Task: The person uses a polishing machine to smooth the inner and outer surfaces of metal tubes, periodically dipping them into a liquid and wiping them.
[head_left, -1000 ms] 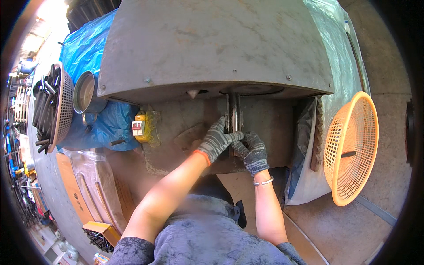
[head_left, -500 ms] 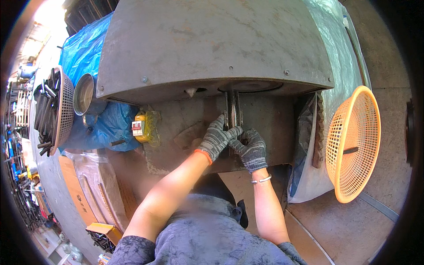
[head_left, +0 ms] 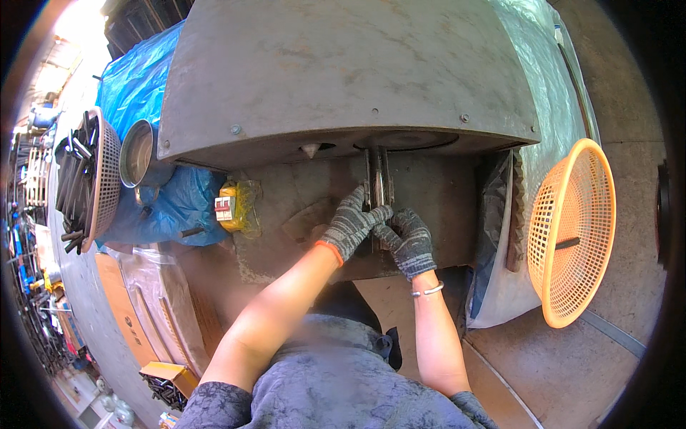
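Note:
Both my hands wear grey knit gloves. My left hand (head_left: 350, 225) and my right hand (head_left: 409, 239) meet at a narrow upright metal bar (head_left: 379, 175) that stands against the front of a big grey steel machine body (head_left: 343, 71). Left fingers pinch the bar's lower part from the left. My right hand closes around the bar's bottom end from the right. The bar's top goes under the machine's overhanging plate. A metal bangle sits on my right wrist.
An orange mesh basket (head_left: 572, 232) holding one dark piece lies right on the floor. A pale basket of dark metal rods (head_left: 89, 179), a metal pot (head_left: 136, 154), blue tarp (head_left: 153, 93) and a yellow switch box (head_left: 232, 207) sit left. Clear plastic sheet (head_left: 500, 279) hangs right.
My hands have stayed on the bar; the left fingers shifted slightly along it. The view has tilted a little.

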Demonstrator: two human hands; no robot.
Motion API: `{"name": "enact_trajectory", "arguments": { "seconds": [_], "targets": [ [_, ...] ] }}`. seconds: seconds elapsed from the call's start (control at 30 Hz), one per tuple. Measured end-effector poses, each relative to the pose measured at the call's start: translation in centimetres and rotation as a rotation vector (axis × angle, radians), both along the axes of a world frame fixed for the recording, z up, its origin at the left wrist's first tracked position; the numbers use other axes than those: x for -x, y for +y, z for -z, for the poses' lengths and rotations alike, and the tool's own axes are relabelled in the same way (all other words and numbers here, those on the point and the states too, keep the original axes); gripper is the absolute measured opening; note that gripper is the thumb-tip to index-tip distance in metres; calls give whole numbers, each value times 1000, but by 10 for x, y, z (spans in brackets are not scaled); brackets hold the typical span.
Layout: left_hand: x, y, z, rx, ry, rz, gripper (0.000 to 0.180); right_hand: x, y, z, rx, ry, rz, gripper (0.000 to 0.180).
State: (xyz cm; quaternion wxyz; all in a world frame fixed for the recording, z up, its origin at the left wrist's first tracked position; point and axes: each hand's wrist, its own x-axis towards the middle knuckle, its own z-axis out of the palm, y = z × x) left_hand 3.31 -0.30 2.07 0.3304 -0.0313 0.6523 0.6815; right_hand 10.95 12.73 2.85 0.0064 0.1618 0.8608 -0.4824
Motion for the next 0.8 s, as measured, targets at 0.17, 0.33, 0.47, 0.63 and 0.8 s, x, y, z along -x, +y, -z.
{"name": "enact_trajectory", "arguments": {
  "seconds": [0.17, 0.33, 0.47, 0.63, 0.8],
  "targets": [
    [2, -3, 5, 59, 13, 44, 51, 6, -10, -10, -72, -73, 0, 27],
    [0, -1, 7, 14, 65, 3, 52, -2, 7, 8, 32, 36, -108, 22],
    [0, -1, -1, -14, -5, 16, 53, -1, 0, 6, 62, -94, 1, 23],
    [1, -1, 1, 45, 45, 18, 54, 4, -4, -4, -117, -49, -68, 29],
    [-1, -3, 5, 45, 49, 1, 58, 3, 1, -2, -32, 12, -107, 26]
  ]
}}
